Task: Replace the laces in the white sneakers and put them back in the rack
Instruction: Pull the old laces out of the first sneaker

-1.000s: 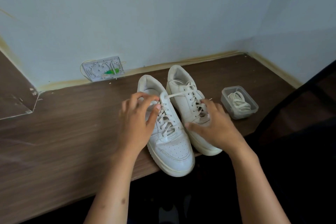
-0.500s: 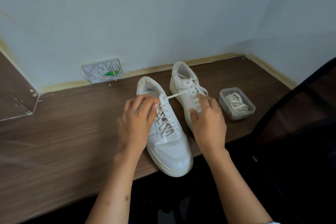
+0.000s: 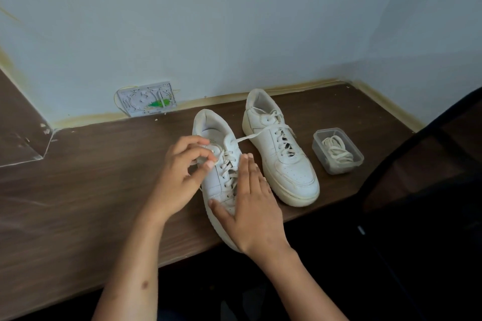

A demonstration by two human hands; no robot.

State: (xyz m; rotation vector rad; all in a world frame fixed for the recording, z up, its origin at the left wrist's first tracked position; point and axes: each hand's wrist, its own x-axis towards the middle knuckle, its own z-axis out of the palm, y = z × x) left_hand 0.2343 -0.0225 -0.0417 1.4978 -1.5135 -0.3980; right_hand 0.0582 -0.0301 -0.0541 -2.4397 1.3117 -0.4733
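White leather sneakers sit side by side on a dark wooden desk (image 3: pixel 78 203), toes toward the near edge. The left hand (image 3: pixel 180 177) pinches the lace (image 3: pixel 229 167) near the top eyelets of the left sneaker (image 3: pixel 216 182). The right hand (image 3: pixel 251 206) lies flat with straight fingers on that sneaker's toe. The right sneaker (image 3: pixel 281 154) stands untouched. Just right of it, a clear plastic tub (image 3: pixel 357 159) holds spare laces (image 3: pixel 336 151).

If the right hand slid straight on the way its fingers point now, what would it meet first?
The right hand lies flat on the near sneaker, fingers pointing up along it toward the wall. Going on, it would probably first meet the lace stretched across to the far sneaker, though depth is unclear.
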